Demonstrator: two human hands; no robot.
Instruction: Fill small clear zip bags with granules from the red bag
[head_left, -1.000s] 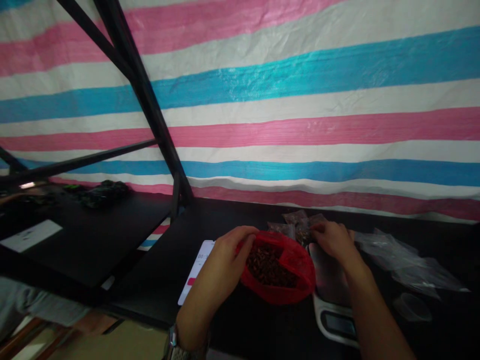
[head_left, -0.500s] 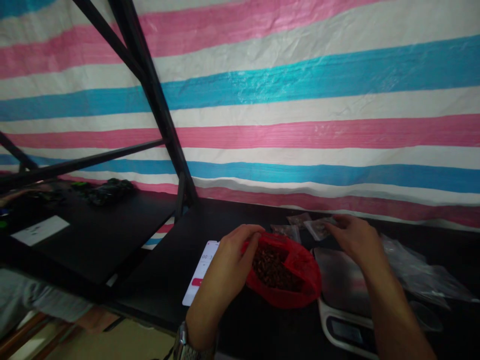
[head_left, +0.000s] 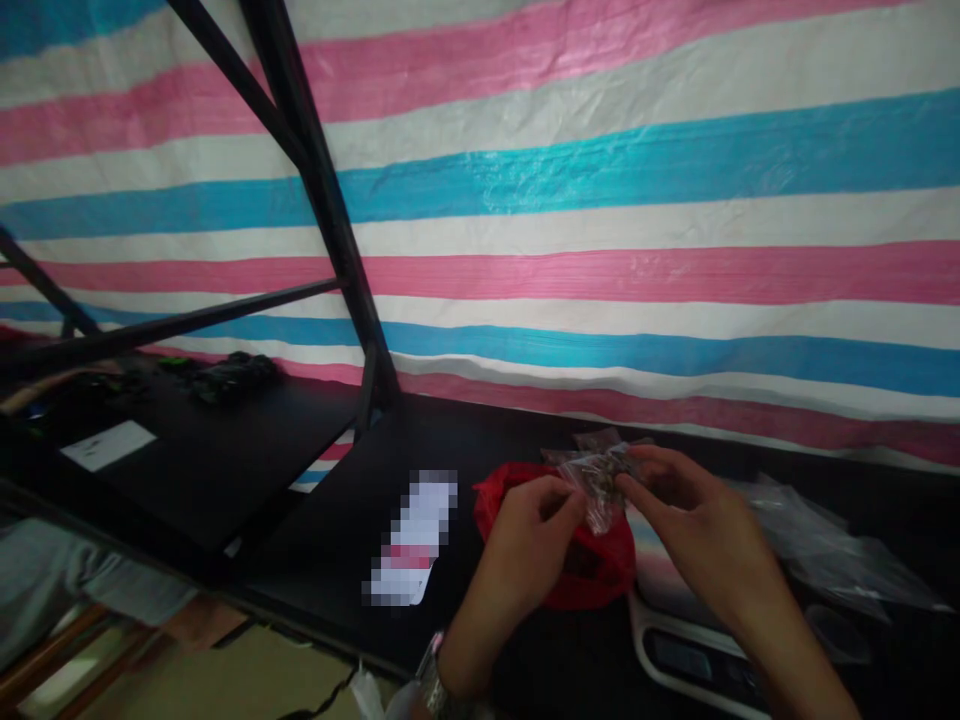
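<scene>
A small clear zip bag (head_left: 598,482) with brownish bits in it is held up over the red plastic bag (head_left: 592,592). My right hand (head_left: 694,510) pinches it from the right between thumb and fingers. At its left edge, my left hand (head_left: 534,528) has thumb and fingertips closed on the plastic. The red bag stands open below, its brown contents now mostly hidden by my hands. Under my right forearm sits a kitchen scale (head_left: 664,575) with a silver plate. Another small filled bag (head_left: 596,438) lies behind the held one.
A phone (head_left: 412,540) lies left of the red bag. Loose clear plastic bags (head_left: 817,550) and a round clear piece (head_left: 836,635) lie to the right. A black metal frame (head_left: 330,220) rises at left; a striped sheet (head_left: 637,270) hangs behind.
My right hand has brought the small zip bag left and nearer, over the red bag. My left hand has let go of the red bag's rim and moved right to the zip bag.
</scene>
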